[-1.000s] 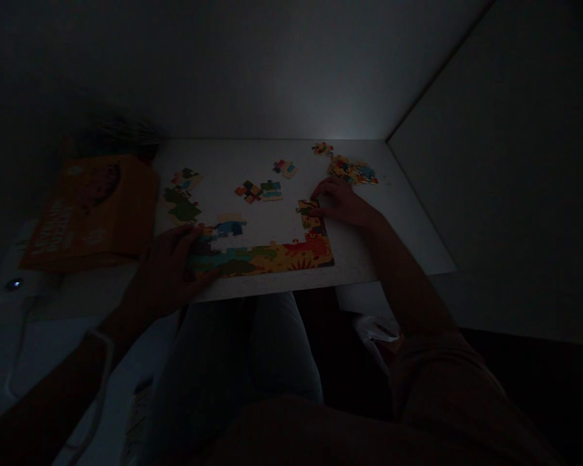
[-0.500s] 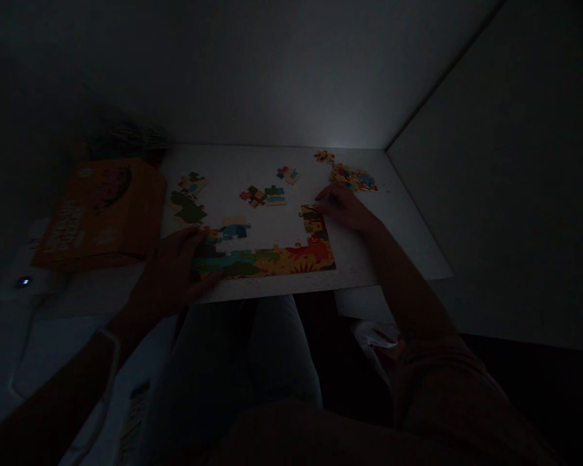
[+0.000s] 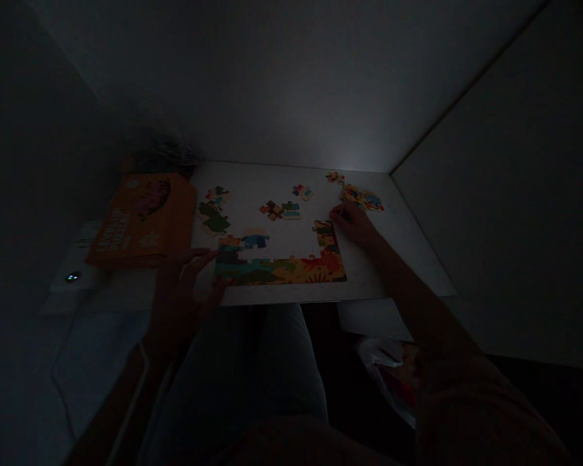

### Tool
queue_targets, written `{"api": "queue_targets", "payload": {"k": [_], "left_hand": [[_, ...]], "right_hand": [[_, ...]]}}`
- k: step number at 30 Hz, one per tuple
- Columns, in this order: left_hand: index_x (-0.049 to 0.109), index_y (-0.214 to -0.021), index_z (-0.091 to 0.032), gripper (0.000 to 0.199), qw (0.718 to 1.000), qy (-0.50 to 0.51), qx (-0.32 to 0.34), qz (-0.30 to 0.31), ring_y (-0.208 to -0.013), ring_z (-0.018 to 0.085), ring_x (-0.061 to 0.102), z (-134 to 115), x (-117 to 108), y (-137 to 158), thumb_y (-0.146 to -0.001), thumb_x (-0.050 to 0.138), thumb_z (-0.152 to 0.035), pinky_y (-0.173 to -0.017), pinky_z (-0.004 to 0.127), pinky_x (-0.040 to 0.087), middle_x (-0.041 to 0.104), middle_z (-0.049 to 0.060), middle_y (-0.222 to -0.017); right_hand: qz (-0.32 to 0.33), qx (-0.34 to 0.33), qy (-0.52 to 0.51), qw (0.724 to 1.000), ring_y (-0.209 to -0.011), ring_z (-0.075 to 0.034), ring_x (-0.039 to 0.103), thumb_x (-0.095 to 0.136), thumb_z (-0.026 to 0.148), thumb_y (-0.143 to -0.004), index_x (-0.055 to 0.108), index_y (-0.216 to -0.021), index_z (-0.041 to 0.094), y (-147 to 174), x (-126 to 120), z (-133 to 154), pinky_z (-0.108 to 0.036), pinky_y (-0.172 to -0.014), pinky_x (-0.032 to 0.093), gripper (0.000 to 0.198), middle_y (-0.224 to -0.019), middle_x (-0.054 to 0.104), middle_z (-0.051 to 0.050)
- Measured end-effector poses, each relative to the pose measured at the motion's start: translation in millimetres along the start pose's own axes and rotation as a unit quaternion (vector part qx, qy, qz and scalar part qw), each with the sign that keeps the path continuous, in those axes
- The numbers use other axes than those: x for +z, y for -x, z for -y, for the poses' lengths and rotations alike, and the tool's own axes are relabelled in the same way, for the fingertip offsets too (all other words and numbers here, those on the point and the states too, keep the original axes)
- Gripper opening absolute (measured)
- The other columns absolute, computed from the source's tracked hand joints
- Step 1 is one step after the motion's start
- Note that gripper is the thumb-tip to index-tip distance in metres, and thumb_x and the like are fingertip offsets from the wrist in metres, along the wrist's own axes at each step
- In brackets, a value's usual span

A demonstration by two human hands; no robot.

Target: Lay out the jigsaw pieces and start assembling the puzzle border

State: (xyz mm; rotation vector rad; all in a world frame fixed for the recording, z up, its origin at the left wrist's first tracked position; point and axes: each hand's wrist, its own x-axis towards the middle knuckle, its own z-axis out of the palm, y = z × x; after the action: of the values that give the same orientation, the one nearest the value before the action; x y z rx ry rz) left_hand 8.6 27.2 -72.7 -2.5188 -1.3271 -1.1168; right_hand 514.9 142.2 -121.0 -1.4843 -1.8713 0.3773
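Observation:
A partly joined jigsaw puzzle [image 3: 282,270] lies near the table's front edge, with a bottom row and a right side that rises from it. My left hand [image 3: 184,281] is at its left edge, fingers stretched and apart, thumb at the lower left corner. At the top of the right side, my right hand [image 3: 354,223] has thumb and index finger pinched together; whatever lies between them is too dark to make out. A blue puzzle piece [image 3: 255,238] rests inside the frame's left part. Beyond it are brown and green joined pieces [image 3: 272,209].
A heap of loose pieces [image 3: 364,197] lies behind my right hand. Green pieces [image 3: 214,219] lie at the left, beside an orange puzzle box [image 3: 140,217]. Walls stand behind and to the right. A plastic bag [image 3: 388,369] is below the table. The light is very dim.
The view has shifted, so the table appears farther right and lower. My left hand has drawn slightly left off the puzzle. My right hand stays at the puzzle's upper right, still pinched.

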Motion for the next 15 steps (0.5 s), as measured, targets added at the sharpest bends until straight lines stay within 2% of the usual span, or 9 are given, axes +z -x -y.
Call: {"api": "queue_targets", "payload": {"k": [3, 4, 7, 9, 11, 12, 13, 14, 15], "left_hand": [[0.069, -0.138, -0.027, 0.030, 0.994, 0.040, -0.086, -0.057, -0.118, 0.031, 0.074, -24, -10, 11, -0.108, 0.072, -0.024, -0.101, 0.052, 0.063, 0.075, 0.010, -0.124], [0.069, -0.133, -0.027, 0.026, 0.992, 0.061, -0.095, -0.052, -0.112, 0.029, 0.074, -36, -8, 14, -0.108, 0.070, -0.022, -0.095, 0.050, 0.064, 0.075, 0.010, -0.119], [0.068, -0.124, -0.029, 0.020, 0.986, 0.165, -0.029, 0.001, -0.104, 0.025, 0.076, -86, 14, 16, -0.108, 0.066, -0.017, -0.089, 0.048, 0.065, 0.077, 0.008, -0.109], [0.073, -0.119, -0.027, 0.014, 0.962, 0.259, 0.027, 0.077, -0.101, 0.023, 0.076, -130, 43, 11, -0.110, 0.064, -0.024, -0.087, 0.045, 0.063, 0.079, 0.010, -0.104], [0.079, -0.111, -0.030, 0.019, 0.928, 0.271, 0.145, 0.211, -0.101, 0.020, 0.077, -180, 75, 3, -0.113, 0.062, -0.035, -0.091, 0.043, 0.060, 0.083, 0.009, -0.107], [0.082, -0.113, -0.032, 0.021, 0.893, 0.266, 0.239, 0.272, -0.104, 0.018, 0.077, -206, 91, -2, -0.114, 0.062, -0.039, -0.092, 0.041, 0.059, 0.084, 0.009, -0.113], [0.084, -0.119, -0.037, 0.021, 0.845, 0.262, 0.342, 0.316, -0.112, 0.017, 0.077, -233, 105, -6, -0.113, 0.065, -0.042, -0.094, 0.040, 0.057, 0.084, 0.008, -0.125], [0.084, -0.128, -0.044, 0.023, 0.794, 0.250, 0.437, 0.341, -0.121, 0.015, 0.076, -259, 118, -10, -0.112, 0.067, -0.046, -0.092, 0.039, 0.056, 0.082, 0.006, -0.138], [0.081, -0.136, -0.051, 0.029, 0.769, 0.216, 0.488, 0.352, -0.133, 0.015, 0.073, -284, 129, -12, -0.113, 0.065, -0.055, -0.091, 0.041, 0.055, 0.079, 0.006, -0.146]], "right_hand": [[-0.007, 0.008, 0.006, 1.000, -0.095, -0.031, 0.066, 0.065, 0.067, -0.103, 0.073, -0.102, 0.027, 1, 2, 2, -0.052, -0.094, 0.057, 0.041, -0.105, 0.076, -0.012], [-0.009, 0.011, 0.010, 1.000, -0.096, -0.031, 0.066, 0.065, 0.068, -0.104, 0.074, -0.102, 0.027, 1, 3, 3, -0.052, -0.094, 0.057, 0.042, -0.105, 0.076, -0.012], [-0.009, 0.013, 0.024, 1.000, -0.098, -0.032, 0.067, 0.063, 0.068, -0.104, 0.073, -0.102, 0.027, 1, 5, 6, -0.052, -0.095, 0.057, 0.042, -0.105, 0.075, -0.012], [-0.010, 0.006, 0.037, 0.999, -0.100, -0.033, 0.067, 0.061, 0.066, -0.105, 0.072, -0.103, 0.027, 1, 5, 7, -0.053, -0.095, 0.057, 0.041, -0.105, 0.074, -0.013], [-0.012, 0.002, 0.051, 0.999, -0.100, -0.033, 0.067, 0.060, 0.065, -0.105, 0.073, -0.104, 0.027, 2, 6, 7, -0.053, -0.096, 0.056, 0.040, -0.105, 0.073, -0.013], [-0.011, 0.002, 0.058, 0.998, -0.101, -0.033, 0.067, 0.059, 0.065, -0.106, 0.073, -0.106, 0.027, 2, 6, 8, -0.054, -0.097, 0.056, 0.040, -0.105, 0.072, -0.013], [-0.009, 0.004, 0.064, 0.998, -0.100, -0.033, 0.067, 0.058, 0.065, -0.107, 0.073, -0.107, 0.027, 2, 6, 8, -0.054, -0.098, 0.056, 0.041, -0.104, 0.072, -0.013], [-0.009, 0.006, 0.069, 0.998, -0.100, -0.033, 0.066, 0.057, 0.065, -0.107, 0.073, -0.108, 0.027, 3, 5, 8, -0.054, -0.098, 0.056, 0.041, -0.103, 0.071, -0.012], [-0.009, 0.008, 0.073, 0.997, -0.100, -0.033, 0.066, 0.056, 0.065, -0.108, 0.073, -0.109, 0.027, 3, 5, 8, -0.054, -0.099, 0.056, 0.041, -0.103, 0.071, -0.012]]}}
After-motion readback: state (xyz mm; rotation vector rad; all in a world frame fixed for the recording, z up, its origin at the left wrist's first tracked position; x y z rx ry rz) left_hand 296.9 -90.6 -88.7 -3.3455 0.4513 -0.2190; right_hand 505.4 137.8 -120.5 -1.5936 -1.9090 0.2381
